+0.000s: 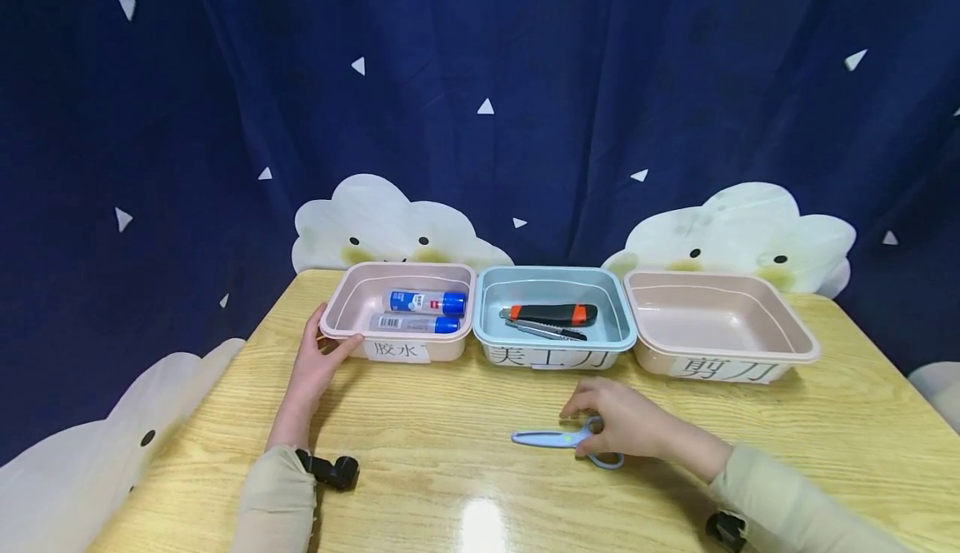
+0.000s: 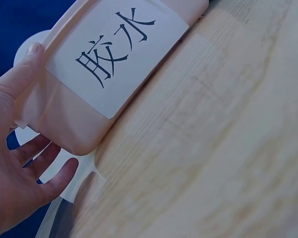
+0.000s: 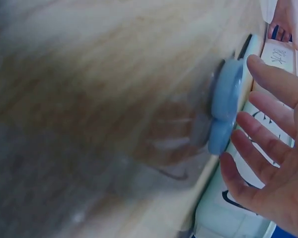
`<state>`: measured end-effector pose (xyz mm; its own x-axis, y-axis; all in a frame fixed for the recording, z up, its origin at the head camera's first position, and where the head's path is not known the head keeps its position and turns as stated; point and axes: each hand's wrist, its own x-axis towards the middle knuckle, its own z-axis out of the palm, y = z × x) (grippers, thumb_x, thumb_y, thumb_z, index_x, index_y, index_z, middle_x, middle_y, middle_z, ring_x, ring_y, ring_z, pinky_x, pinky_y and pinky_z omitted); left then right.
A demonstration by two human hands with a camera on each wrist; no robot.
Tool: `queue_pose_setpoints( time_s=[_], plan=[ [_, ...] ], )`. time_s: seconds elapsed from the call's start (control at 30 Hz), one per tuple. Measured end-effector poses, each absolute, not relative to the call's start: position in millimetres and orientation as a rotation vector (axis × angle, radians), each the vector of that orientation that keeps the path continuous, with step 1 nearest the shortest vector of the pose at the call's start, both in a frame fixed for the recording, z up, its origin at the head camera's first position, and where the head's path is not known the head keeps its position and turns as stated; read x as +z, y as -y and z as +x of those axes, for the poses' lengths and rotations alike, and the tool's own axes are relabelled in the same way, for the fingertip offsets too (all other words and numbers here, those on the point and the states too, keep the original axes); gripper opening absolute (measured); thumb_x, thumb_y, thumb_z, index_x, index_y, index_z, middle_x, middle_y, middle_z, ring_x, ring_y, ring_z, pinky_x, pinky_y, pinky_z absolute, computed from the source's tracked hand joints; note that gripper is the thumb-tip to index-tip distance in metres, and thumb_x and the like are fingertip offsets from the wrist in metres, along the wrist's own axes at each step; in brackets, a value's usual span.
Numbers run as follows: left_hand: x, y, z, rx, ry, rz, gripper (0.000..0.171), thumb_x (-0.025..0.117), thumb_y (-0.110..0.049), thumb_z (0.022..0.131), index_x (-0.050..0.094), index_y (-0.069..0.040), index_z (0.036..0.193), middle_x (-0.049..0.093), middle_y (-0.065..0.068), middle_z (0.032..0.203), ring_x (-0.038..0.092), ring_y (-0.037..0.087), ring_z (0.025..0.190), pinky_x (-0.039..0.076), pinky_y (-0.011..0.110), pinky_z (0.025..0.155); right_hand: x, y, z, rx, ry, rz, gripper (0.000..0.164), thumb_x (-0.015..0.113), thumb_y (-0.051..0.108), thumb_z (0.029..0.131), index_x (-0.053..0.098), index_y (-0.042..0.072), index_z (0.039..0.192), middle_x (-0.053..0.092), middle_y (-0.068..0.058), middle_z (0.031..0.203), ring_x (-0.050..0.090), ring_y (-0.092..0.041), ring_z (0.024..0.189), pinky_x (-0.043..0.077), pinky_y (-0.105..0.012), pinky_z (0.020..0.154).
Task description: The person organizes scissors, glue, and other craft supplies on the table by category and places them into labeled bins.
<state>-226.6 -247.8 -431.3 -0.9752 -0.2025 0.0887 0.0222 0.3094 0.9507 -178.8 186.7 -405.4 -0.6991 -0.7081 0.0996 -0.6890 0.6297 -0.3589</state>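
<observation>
My left hand (image 1: pixel 313 366) holds the front left corner of a pink bin (image 1: pixel 454 351), thumb on the front rim and fingers along the side, as the left wrist view shows. Inside lie two glue sticks with blue caps, an upper glue stick (image 1: pixel 420 301) and a lower glue stick (image 1: pixel 412 323). My right hand (image 1: pixel 626 420) hovers over the handles of light blue scissors (image 1: pixel 543 438), which lie on the table with blades to the left. In the right wrist view its fingers are spread beside the scissors handles (image 3: pixel 227 91), not closed round them.
A blue bin (image 1: pixel 630 338) in the middle holds an orange and black utility knife (image 1: pixel 551 314) and a slimmer utility knife (image 1: pixel 546 331). Another pink bin (image 1: pixel 705 320) stands at right. The bins bear paper labels and line the back of the wooden table (image 1: pixel 420 470), before a dark blue curtain (image 1: pixel 450 28).
</observation>
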Motion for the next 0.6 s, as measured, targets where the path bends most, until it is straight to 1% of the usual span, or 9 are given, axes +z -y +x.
queue_pose_setpoints(
  time_s=[0.13,0.33,0.5,0.6],
  plan=[
    [-432.1,247.7,-226.5,-1.742,2.387,0.173,0.086,0.066,-0.031,0.083,0.009,-0.024,0.147,0.031,0.012,0.138,0.034,0.025,0.114,0.034,0.032,0.089,-408.0,-184.5,-176.2,-0.572,-2.789,-1.223,0.035,0.08,0.03,0.064,0.069,0.018,0.096,0.056,0.009,0.088,0.051,-0.007,0.078,0.043,-0.023,0.069],
    [-432.3,247.7,-227.9,-1.744,2.389,0.175,0.087,0.066,-0.032,0.083,0.008,-0.025,0.147,0.03,0.012,0.139,0.033,0.025,0.116,0.034,0.033,0.091,-409.9,-182.8,-175.3,-0.557,-2.784,-1.181,0.031,0.078,0.028,0.067,0.071,0.018,0.096,0.056,0.011,0.087,0.05,-0.006,0.078,0.042,-0.023,0.069],
    [-432.1,247.5,-228.3,-1.733,2.384,0.17,0.086,0.066,-0.031,0.083,0.009,-0.024,0.147,0.031,0.012,0.138,0.034,0.025,0.115,0.034,0.033,0.09,-410.8,-181.2,-176.1,-0.59,-2.783,-1.155,0.019,0.077,0.022,0.069,0.071,0.021,0.087,0.056,0.015,0.083,0.05,-0.004,0.076,0.042,-0.022,0.068],
    [-432.9,247.3,-227.8,-1.731,2.383,0.171,0.086,0.066,-0.03,0.083,0.009,-0.024,0.147,0.031,0.011,0.138,0.034,0.024,0.114,0.034,0.032,0.089,-412.9,-180.0,-175.8,-0.622,-2.787,-1.155,0.016,0.075,0.017,0.068,0.069,0.022,0.082,0.056,0.015,0.08,0.049,-0.003,0.073,0.041,-0.02,0.066]
  ],
)
